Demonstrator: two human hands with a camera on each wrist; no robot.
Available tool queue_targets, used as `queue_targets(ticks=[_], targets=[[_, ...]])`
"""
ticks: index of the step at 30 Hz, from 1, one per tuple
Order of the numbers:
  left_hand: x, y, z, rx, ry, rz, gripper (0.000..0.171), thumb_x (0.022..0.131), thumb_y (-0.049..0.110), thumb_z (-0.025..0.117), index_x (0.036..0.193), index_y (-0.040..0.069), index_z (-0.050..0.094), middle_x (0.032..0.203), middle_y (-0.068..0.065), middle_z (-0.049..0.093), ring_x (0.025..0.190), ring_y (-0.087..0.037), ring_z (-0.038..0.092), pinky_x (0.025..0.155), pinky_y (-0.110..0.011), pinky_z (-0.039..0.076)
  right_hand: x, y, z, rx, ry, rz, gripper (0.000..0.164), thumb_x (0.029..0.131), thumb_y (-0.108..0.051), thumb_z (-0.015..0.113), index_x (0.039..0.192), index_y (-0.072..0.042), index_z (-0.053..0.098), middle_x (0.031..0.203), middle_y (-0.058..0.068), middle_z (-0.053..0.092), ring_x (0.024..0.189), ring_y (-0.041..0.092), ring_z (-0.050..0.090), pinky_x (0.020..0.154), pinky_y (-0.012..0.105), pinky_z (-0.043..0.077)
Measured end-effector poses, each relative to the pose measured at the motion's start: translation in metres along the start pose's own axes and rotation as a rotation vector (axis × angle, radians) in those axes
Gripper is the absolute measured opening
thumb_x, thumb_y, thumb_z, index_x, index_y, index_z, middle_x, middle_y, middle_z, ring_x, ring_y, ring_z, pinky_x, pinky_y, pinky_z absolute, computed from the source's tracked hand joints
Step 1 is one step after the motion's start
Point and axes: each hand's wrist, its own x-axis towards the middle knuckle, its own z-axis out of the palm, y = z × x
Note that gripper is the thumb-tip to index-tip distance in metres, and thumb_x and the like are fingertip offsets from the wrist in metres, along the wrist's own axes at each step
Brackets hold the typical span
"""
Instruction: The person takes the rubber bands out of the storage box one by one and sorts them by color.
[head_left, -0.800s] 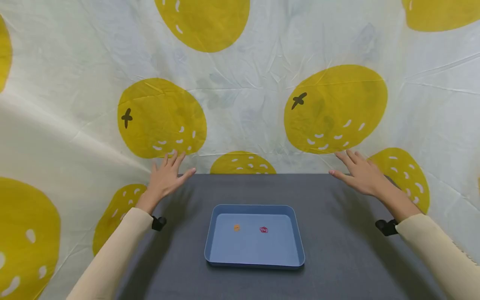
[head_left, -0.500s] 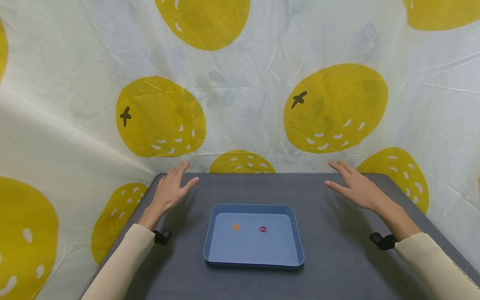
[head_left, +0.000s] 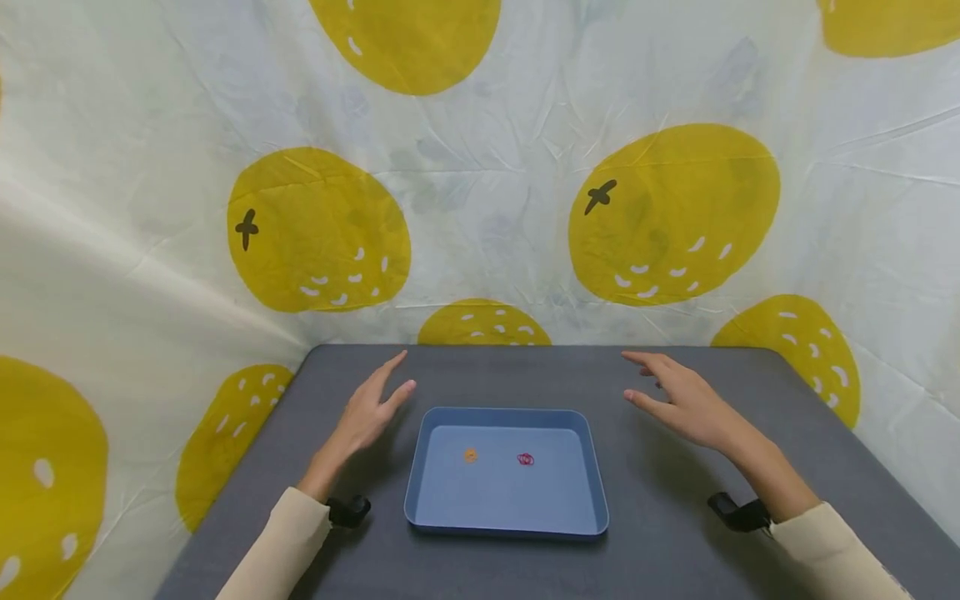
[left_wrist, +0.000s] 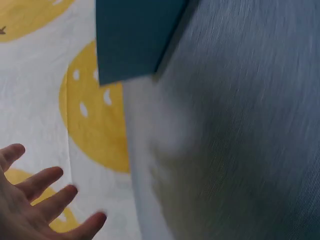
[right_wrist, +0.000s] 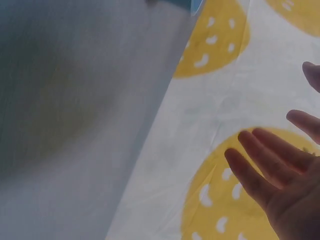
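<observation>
A shallow blue tray [head_left: 506,517] lies on the dark grey table. Inside it, left of the middle, is a tiny orange bundle of loops [head_left: 470,455], and to its right a small crimson bundle of loops [head_left: 526,459]; both look like rubber bands, though too small to be sure. My left hand [head_left: 365,412] hovers left of the tray, fingers extended and holding nothing; the left wrist view shows its spread fingers [left_wrist: 52,205]. On the tray's right, my right hand [head_left: 692,402] is also in the air with straight fingers [right_wrist: 250,180] and nothing in its grasp.
The grey table [head_left: 637,550] reaches back to a white cloth [head_left: 487,225] printed with large yellow fruits, which hangs behind and along the left and right. Each wrist carries a black strap-on camera, seen at the left wrist camera [head_left: 349,511] and the right wrist camera [head_left: 738,511].
Both hands have come down and inward from the table's far corners toward the tray's sides. The tray and the two small bundles stay in place.
</observation>
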Motion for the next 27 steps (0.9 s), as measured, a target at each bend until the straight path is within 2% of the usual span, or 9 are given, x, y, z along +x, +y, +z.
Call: queue_targets(ticks=[3, 6, 11, 15, 20, 27], targets=[[0.0, 0.002, 0.011, -0.094, -0.048, -0.015, 0.066, 0.107, 0.054, 0.048, 0.165, 0.034, 0.025, 0.161, -0.012, 0.045, 0.142, -0.039, 0.052, 0.114, -0.066, 0.04, 0.001, -0.008, 0.008, 0.044, 0.005, -0.02, 0.062, 0.103, -0.037, 0.065, 0.154, -0.007, 0.045, 0.145, 0.018, 0.056, 0.12, 0.037, 0.064, 0.094, 0.059, 0.056], [-0.001, 0.002, 0.022, -0.161, -0.096, -0.057, 0.064, 0.108, 0.055, 0.044, 0.165, 0.036, 0.023, 0.156, -0.016, 0.051, 0.13, -0.038, 0.062, 0.106, -0.06, 0.05, 0.004, -0.016, 0.017, 0.075, -0.003, -0.047, 0.057, 0.103, -0.032, 0.066, 0.151, -0.008, 0.048, 0.137, 0.014, 0.063, 0.113, 0.03, 0.067, 0.092, 0.054, 0.058], [-0.003, -0.003, 0.035, -0.29, -0.134, -0.151, 0.063, 0.108, 0.052, 0.048, 0.164, 0.03, 0.029, 0.148, -0.018, 0.057, 0.115, -0.032, 0.07, 0.087, -0.041, 0.062, 0.012, -0.031, 0.032, 0.125, -0.043, -0.074, 0.052, 0.102, -0.027, 0.067, 0.148, -0.009, 0.051, 0.128, 0.01, 0.067, 0.108, 0.023, 0.069, 0.091, 0.049, 0.059], [-0.007, -0.006, 0.04, -0.315, -0.147, -0.182, 0.061, 0.107, 0.048, 0.053, 0.161, 0.025, 0.037, 0.142, -0.015, 0.061, 0.1, -0.025, 0.068, 0.073, -0.032, 0.06, 0.022, -0.043, 0.04, 0.168, -0.082, -0.1, 0.05, 0.102, -0.029, 0.067, 0.146, -0.009, 0.055, 0.125, 0.009, 0.068, 0.106, 0.021, 0.069, 0.091, 0.047, 0.06], [-0.01, -0.007, 0.047, -0.266, -0.199, -0.173, 0.059, 0.107, 0.049, 0.053, 0.16, 0.026, 0.041, 0.139, -0.013, 0.061, 0.073, -0.021, 0.058, 0.057, -0.034, 0.052, 0.032, -0.053, 0.047, 0.197, -0.137, -0.124, 0.048, 0.103, -0.033, 0.066, 0.144, -0.011, 0.056, 0.121, 0.007, 0.069, 0.105, 0.018, 0.068, 0.09, 0.041, 0.06], [-0.009, -0.006, 0.054, -0.28, -0.269, -0.192, 0.058, 0.106, 0.05, 0.054, 0.16, 0.036, 0.039, 0.151, -0.015, 0.052, 0.068, -0.02, 0.056, 0.048, -0.036, 0.049, 0.042, -0.061, 0.051, 0.21, -0.159, -0.15, 0.043, 0.102, -0.03, 0.067, 0.141, -0.015, 0.059, 0.111, -0.001, 0.071, 0.097, 0.012, 0.068, 0.085, 0.031, 0.059]])
